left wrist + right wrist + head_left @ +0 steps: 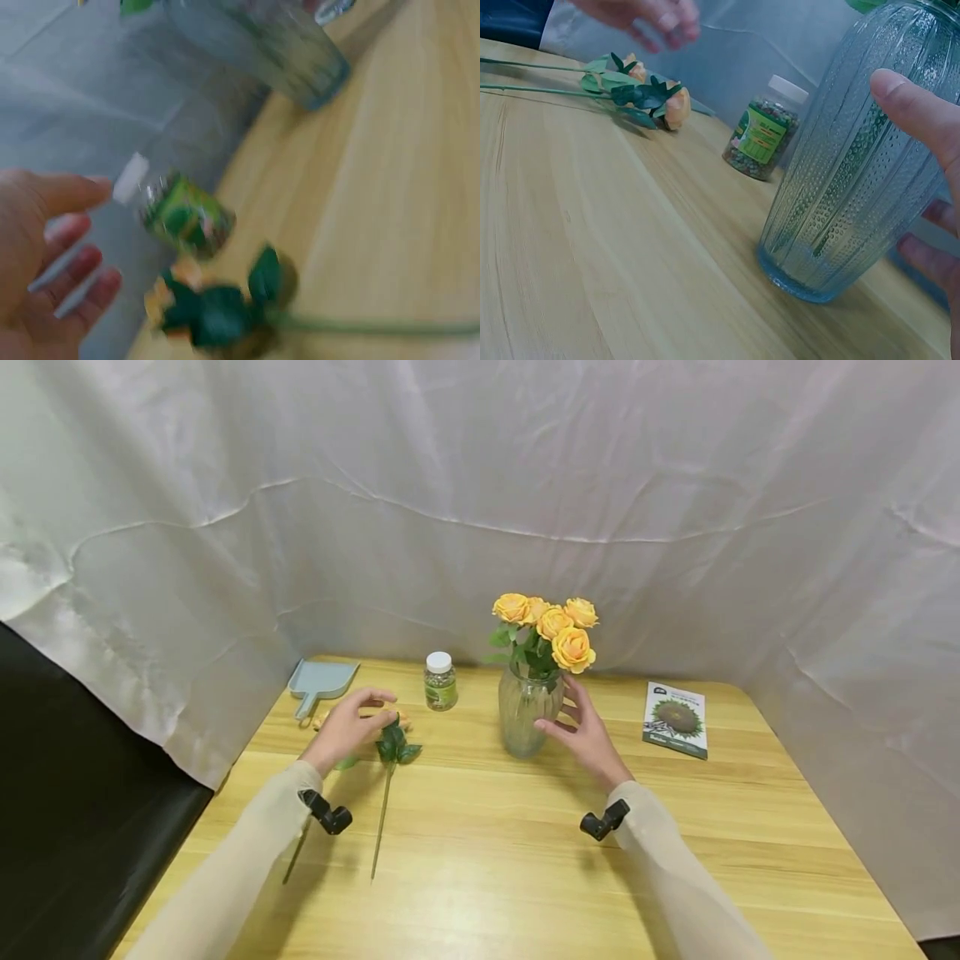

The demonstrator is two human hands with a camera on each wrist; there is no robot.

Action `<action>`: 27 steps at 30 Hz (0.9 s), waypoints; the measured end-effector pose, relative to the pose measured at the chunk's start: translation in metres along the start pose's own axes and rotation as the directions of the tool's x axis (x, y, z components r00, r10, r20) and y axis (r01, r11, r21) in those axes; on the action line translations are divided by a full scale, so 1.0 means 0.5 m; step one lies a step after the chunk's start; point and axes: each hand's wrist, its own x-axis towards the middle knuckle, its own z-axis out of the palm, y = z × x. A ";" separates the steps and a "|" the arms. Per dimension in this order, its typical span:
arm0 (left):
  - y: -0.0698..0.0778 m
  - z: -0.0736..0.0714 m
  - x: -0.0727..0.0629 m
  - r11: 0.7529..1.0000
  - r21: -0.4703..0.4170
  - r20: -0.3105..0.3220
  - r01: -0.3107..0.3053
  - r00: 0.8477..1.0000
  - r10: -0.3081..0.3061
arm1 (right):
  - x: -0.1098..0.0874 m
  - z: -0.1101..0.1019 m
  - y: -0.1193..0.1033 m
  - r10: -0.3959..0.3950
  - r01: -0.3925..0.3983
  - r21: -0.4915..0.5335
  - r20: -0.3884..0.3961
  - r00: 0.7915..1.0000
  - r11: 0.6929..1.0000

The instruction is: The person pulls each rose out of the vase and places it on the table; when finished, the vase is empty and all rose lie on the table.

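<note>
The left hand point(347, 727), fingers loosely spread and holding nothing, hovers by two long-stemmed yellow roses point(390, 748) near the left edge of the desk point(480, 860). The right hand point(587, 735) cups a ribbed clear-glass vase point(517, 714) by the back edge, seemingly to steady it; five full yellow blooms point(555, 623) crowd upright above.

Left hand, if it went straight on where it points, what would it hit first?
Probably the white-capped jar, though depth is unclear and the left hand might pass over or beside it.
</note>
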 end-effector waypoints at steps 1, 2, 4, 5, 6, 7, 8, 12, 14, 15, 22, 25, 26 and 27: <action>0.014 0.004 0.008 0.999 -0.017 -0.013 -0.030 0.999 0.030 | -0.001 -0.001 0.000 0.000 0.000 -0.004 0.003 1.000 1.000; 0.029 0.011 0.017 0.997 -0.037 -0.022 -0.064 0.998 0.063 | -0.002 -0.002 0.001 0.002 -0.002 -0.009 0.007 1.000 1.000; 0.062 0.027 0.036 0.989 -0.079 -0.040 -0.128 0.991 0.125 | -0.003 -0.004 0.002 0.011 -0.011 -0.017 0.016 1.000 1.000; 0.079 0.037 0.047 0.983 -0.098 -0.049 -0.155 0.987 0.151 | -0.004 -0.005 0.003 0.018 -0.018 -0.022 0.021 1.000 1.000; 0.096 0.048 0.058 0.977 -0.112 -0.054 -0.180 0.983 0.175 | -0.005 -0.006 0.005 0.026 -0.025 -0.028 0.028 0.999 0.999; 0.112 0.059 0.069 0.970 -0.131 -0.053 -0.203 0.979 0.198 | -0.005 -0.006 0.006 0.032 -0.031 -0.028 0.030 0.999 0.999; 0.127 0.071 0.081 0.962 -0.151 -0.050 -0.229 0.973 0.223 | -0.006 -0.006 0.007 0.034 -0.034 -0.029 0.029 0.999 0.999; 0.182 0.113 0.115 0.934 -0.231 -0.021 -0.274 0.961 0.276 | -0.005 -0.004 0.011 0.041 -0.039 -0.034 0.031 0.999 0.999; 0.203 0.132 0.128 0.919 -0.277 -0.008 -0.282 0.957 0.291 | -0.006 -0.002 0.011 0.045 -0.044 -0.036 0.030 0.999 0.998; 0.212 0.140 0.134 0.914 -0.295 -0.005 -0.279 0.957 0.290 | -0.006 -0.001 0.011 0.047 -0.046 -0.034 0.031 0.998 0.998; 0.246 0.189 0.161 0.904 -0.330 0.000 -0.272 0.957 0.289 | -0.006 -0.001 0.009 0.041 -0.040 -0.021 0.032 0.999 0.999; 0.251 0.209 0.169 0.906 -0.322 0.001 -0.275 0.957 0.291 | -0.005 -0.002 0.010 0.039 -0.039 -0.018 0.034 0.999 0.999; 0.252 0.215 0.171 0.907 -0.314 -0.001 -0.279 0.956 0.294 | -0.005 -0.003 0.010 0.041 -0.040 -0.016 0.033 0.999 0.999; 0.253 0.220 0.173 0.909 -0.305 -0.005 -0.283 0.955 0.295 | -0.006 -0.003 0.009 0.042 -0.042 -0.016 0.032 0.999 0.999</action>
